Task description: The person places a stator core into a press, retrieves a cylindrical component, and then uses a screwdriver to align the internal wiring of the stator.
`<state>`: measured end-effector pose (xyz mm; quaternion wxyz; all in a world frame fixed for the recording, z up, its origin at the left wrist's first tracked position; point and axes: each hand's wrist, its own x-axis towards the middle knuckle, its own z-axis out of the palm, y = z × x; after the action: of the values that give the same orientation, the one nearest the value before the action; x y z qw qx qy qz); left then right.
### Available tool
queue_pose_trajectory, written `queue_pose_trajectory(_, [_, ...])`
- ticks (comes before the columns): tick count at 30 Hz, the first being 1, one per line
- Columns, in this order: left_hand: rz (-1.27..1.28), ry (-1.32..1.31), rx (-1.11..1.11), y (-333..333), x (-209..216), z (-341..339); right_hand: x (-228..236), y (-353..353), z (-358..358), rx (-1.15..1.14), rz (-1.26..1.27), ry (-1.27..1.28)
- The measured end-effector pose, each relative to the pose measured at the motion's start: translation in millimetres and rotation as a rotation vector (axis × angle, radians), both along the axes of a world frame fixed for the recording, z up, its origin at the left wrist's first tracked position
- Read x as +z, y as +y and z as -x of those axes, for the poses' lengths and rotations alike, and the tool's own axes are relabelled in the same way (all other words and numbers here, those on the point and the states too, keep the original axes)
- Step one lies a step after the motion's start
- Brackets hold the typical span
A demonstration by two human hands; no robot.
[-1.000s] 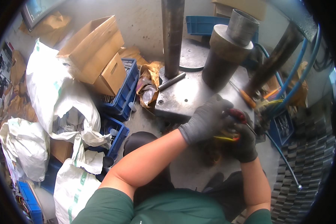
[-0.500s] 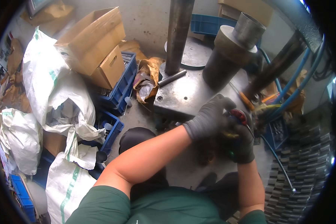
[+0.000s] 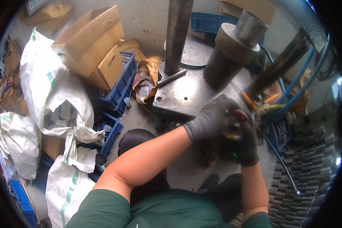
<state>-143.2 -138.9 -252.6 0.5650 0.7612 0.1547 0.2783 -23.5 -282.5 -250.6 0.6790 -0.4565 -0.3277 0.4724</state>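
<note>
Right of centre, both grey knit-gloved hands meet at the steel plate's (image 3: 186, 95) edge. Left hand (image 3: 211, 119) curls closed over the right hand (image 3: 247, 142), which grips something red-and-yellow, mostly hidden.

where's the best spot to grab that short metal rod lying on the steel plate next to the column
Probably mid-length on the metal rod, pinching across its width from above. It lies flat and slanted on the steel plate, its upper right end near the column, so the middle and the lower left end look freest.
</note>
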Motion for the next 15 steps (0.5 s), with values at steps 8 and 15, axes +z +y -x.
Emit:
queue_pose_trajectory(8, [-0.315,0.246,0.189,-4,1,0,-8,0,14,0.052,0.039,-0.311])
queue_pose_trajectory(15, [-0.261,0.159,0.212,-5,-6,-5,-6,2,7,-0.005,0.073,-0.092])
